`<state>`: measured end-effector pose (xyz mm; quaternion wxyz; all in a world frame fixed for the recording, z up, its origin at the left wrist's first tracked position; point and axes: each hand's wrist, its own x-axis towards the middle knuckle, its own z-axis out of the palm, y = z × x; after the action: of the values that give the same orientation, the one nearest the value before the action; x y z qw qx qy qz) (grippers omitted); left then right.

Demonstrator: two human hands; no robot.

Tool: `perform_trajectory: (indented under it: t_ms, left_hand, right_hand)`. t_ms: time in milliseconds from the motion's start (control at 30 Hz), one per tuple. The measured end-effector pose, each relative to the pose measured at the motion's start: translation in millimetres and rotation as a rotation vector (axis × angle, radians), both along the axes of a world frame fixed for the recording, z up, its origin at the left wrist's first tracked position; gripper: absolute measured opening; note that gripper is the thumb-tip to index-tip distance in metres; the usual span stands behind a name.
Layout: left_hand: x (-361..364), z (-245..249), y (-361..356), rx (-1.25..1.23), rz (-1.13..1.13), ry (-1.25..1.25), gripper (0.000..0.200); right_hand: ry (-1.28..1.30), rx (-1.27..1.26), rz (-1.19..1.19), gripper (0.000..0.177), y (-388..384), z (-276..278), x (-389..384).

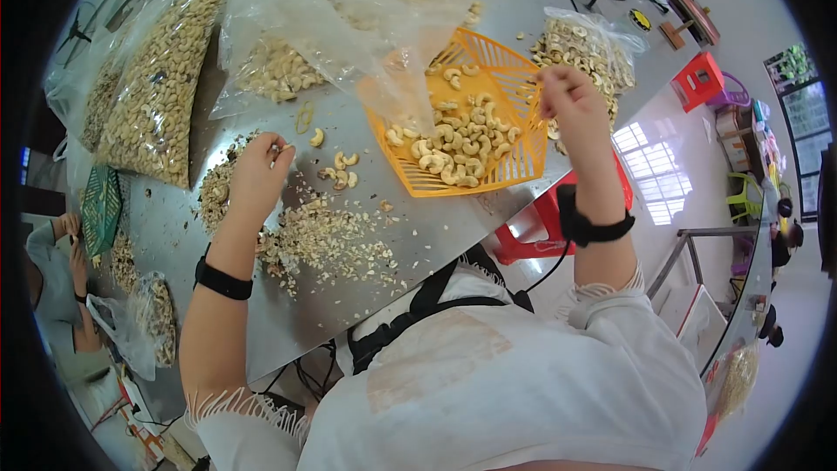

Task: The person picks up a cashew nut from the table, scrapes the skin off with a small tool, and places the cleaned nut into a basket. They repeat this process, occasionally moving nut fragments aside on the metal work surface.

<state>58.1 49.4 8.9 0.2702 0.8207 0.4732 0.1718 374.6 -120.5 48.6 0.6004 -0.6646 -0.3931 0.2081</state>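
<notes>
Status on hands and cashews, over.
Left hand pinching small piece. Right hand by basket rim, grip unclear. Cashews in basket. Plastic bag overlapping its left side.

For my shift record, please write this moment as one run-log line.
left hand: pinching small piece | right hand: raised by yellow basket, grip unclear | cashews: in basket, some on table

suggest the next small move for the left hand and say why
Probably lower the left hand slightly and release its pale piece onto the crumbs: the piece looks small, like those crumbs close by on the table, while the yellow basket holds mostly larger, curved cashews.
</notes>
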Motion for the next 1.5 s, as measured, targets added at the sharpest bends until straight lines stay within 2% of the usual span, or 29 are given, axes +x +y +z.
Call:
perform_trajectory:
  t_ms: [67,100,167,233,300,367,400,467,533,567,633,667,767,967,1200,1300,1367,1500]
  left_hand:
    - [-4,-4,0,0.023,0.015,-0.040,0.019]
    - [-9,-16,4,0.035,-0.002,-0.139,0.017]
    - [-11,-11,1,0.011,0.011,-0.114,0.016]
    - [-14,-1,-3,-0.010,0.030,-0.090,0.015]
    - [-16,11,-12,-0.120,0.062,-0.203,0.013]
    - [-18,19,-19,-0.172,0.078,-0.260,0.012]
    - [-21,23,-24,-0.220,0.093,-0.321,0.012]
    - [-18,37,-40,-0.292,0.129,-0.368,0.012]
    - [-12,52,-62,-0.464,0.154,-0.523,0.012]
    - [-11,57,-70,-0.458,0.185,-0.513,0.012]
    - [-9,64,-85,-0.713,0.085,-0.630,0.013]
    - [-8,65,-90,-0.711,0.106,-0.627,0.013]
    - [-9,64,-103,-0.868,-0.008,-0.769,0.014]
    - [-16,64,-117,-0.921,-0.058,-0.926,0.011]
    - [-17,65,-125,-0.915,-0.085,-0.922,0.013]
    - [-19,67,-128,-0.817,-0.085,-0.912,0.019]
    - [-20,68,-129,-0.662,-0.108,-0.846,0.027]
    - [-19,70,-135,-0.530,-0.134,-0.732,0.032]
  right_hand:
    - [-0.017,-0.019,-0.127,0.015,2,-7,35]
    - [-0.018,-0.020,-0.128,0.015,1,-11,46]
    - [-0.679,-0.107,-0.354,0.022,1,-14,59]
    - [-0.675,-0.111,-0.382,0.025,0,-8,52]
    - [-0.664,-0.123,-0.407,0.028,-3,-1,37]
    - [-0.146,0.028,-0.142,0.028,-2,7,12]
    - [-0.136,0.025,-0.126,0.028,-1,10,-2]
    - [0.041,0.055,0.071,0.028,2,15,-33]
    - [0.101,0.071,0.179,0.027,6,15,-62]
    - [0.102,0.034,0.287,0.026,7,16,-75]
    - [0.138,-0.002,0.458,0.026,9,16,-100]
    - [0.148,-0.006,0.475,0.026,9,18,-111]
    - [0.163,-0.014,0.730,0.027,9,20,-139]
    - [0.235,0.005,0.839,0.022,6,17,-159]
    - [0.355,-0.077,0.886,0.019,5,14,-162]
    - [0.420,-0.050,0.839,0.019,5,15,-165]
    - [0.421,-0.037,0.822,0.019,5,16,-165]
    - [0.442,-0.025,0.785,0.018,4,18,-165]
